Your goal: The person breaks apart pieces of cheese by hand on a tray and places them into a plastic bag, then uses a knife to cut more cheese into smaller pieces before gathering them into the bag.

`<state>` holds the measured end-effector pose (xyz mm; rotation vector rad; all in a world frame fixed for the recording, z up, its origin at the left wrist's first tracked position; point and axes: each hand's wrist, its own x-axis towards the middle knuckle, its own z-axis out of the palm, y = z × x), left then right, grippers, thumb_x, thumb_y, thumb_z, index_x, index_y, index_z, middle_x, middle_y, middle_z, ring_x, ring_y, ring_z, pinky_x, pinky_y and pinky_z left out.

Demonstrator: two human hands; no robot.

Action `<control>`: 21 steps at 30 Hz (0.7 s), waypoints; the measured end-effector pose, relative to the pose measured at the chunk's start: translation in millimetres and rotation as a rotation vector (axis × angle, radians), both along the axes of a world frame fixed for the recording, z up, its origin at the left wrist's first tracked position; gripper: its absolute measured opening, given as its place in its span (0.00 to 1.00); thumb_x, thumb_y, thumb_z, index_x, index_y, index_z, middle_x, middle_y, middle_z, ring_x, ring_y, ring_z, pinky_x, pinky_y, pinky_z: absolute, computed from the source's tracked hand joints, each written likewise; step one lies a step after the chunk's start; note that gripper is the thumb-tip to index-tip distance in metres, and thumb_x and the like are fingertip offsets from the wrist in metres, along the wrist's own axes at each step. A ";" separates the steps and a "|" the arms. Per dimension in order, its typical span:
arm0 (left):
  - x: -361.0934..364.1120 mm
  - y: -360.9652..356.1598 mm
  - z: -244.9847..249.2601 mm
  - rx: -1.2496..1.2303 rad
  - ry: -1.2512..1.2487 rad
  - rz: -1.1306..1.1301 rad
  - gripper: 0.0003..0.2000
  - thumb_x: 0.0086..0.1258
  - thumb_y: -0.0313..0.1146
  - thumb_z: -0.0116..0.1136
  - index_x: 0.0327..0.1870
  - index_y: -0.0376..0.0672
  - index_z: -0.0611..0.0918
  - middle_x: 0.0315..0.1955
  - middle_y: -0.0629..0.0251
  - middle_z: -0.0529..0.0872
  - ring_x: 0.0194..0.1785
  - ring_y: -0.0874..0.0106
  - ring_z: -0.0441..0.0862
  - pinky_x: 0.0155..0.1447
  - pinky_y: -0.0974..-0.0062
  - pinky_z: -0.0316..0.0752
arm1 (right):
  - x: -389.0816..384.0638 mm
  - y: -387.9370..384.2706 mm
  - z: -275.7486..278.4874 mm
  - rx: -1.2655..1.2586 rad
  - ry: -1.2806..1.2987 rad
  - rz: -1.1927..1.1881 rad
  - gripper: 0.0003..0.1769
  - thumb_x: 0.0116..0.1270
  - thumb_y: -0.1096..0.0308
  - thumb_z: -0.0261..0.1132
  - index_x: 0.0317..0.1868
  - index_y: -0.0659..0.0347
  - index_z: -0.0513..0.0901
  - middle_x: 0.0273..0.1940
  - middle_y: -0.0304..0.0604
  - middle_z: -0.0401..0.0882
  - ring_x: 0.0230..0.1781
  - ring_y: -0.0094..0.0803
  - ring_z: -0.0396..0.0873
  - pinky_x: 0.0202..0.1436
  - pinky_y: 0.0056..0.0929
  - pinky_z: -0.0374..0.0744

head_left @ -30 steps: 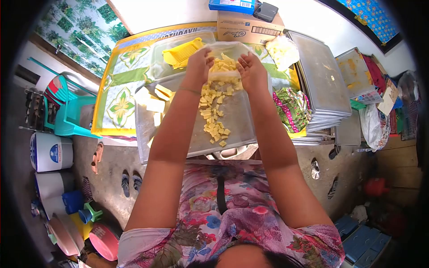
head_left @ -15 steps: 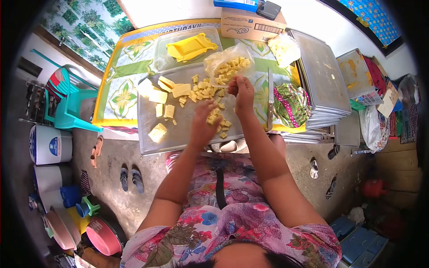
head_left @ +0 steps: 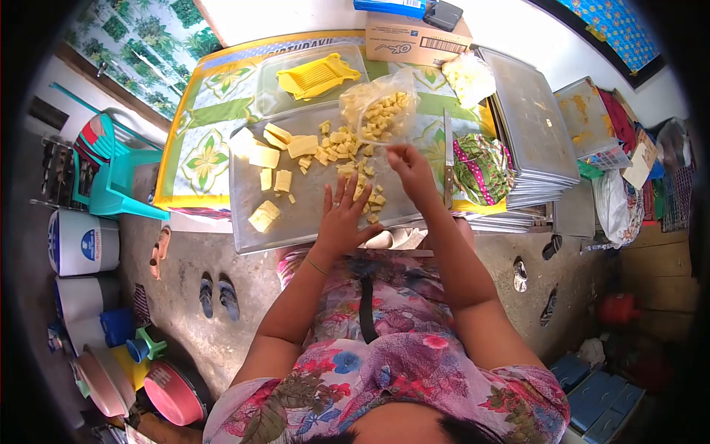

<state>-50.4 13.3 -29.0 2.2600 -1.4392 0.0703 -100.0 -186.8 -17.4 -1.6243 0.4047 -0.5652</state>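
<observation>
My left hand [head_left: 342,212] lies palm down over the metal tray [head_left: 251,214], fingers spread, next to small pale-yellow cubes [head_left: 342,150] that look like cheese. My right hand [head_left: 411,174] is closed in a pinch at the near rim of a clear plastic bag [head_left: 351,100]. Its fingertips are partly hidden. Inside the bag are more of the cubes, and others spill across the tray below its mouth. Larger yellow blocks [head_left: 262,157] sit on the tray's left side. A long knife [head_left: 448,159] lies right of the tray.
Behind the tray, a yellow slotted grater [head_left: 318,77] rests on a clear lid. A cardboard box [head_left: 414,41] stands at the back. To the right are a green patterned cloth bundle [head_left: 482,170], a bag of pale pieces [head_left: 469,80] and stacked metal trays [head_left: 521,103].
My left hand has drawn back from the cubes toward the tray's near edge and flattened. My right hand has moved slightly nearer and right. The bag's mouth looks wider.
</observation>
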 end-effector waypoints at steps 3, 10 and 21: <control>-2.9 -0.3 -7.0 0.046 0.003 0.041 0.39 0.62 0.58 0.56 0.72 0.48 0.60 0.72 0.51 0.52 0.76 0.52 0.43 0.74 0.49 0.36 | -29.1 15.8 -9.4 -0.410 0.079 0.017 0.20 0.64 0.62 0.63 0.53 0.63 0.74 0.46 0.51 0.77 0.48 0.44 0.75 0.53 0.36 0.73; 27.3 -20.4 -23.9 -0.159 -0.012 0.241 0.31 0.66 0.48 0.56 0.67 0.43 0.66 0.67 0.51 0.62 0.71 0.52 0.56 0.72 0.51 0.50 | -35.0 40.8 -22.5 -0.710 0.137 0.058 0.20 0.62 0.65 0.63 0.53 0.62 0.75 0.56 0.56 0.70 0.59 0.52 0.66 0.62 0.42 0.67; 38.1 -1.8 -22.6 -0.575 0.392 0.441 0.18 0.73 0.37 0.47 0.59 0.36 0.72 0.58 0.48 0.71 0.63 0.53 0.66 0.66 0.60 0.61 | 139.0 41.1 -8.0 -0.691 -0.038 0.275 0.19 0.62 0.75 0.54 0.55 0.63 0.75 0.53 0.57 0.73 0.56 0.53 0.70 0.60 0.44 0.70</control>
